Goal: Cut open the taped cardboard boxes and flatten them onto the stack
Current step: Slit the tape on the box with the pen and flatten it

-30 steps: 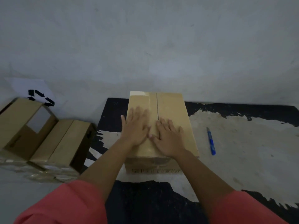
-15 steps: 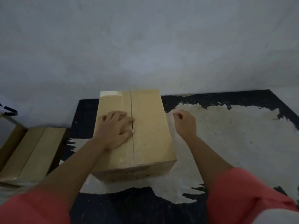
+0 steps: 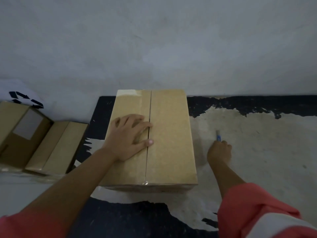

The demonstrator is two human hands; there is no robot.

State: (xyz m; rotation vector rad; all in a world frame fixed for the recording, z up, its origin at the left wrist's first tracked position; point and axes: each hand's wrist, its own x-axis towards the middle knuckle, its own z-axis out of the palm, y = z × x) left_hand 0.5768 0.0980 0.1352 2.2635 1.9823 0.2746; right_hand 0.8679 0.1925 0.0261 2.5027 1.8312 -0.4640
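Pressing flat with spread fingers, left hand sits on the left flap of the taped cardboard box, centre of the worn floor; right hand, just right of the box, curls round the near end of the blue cutter.

Brown box; blue cutter; pink sleeves.
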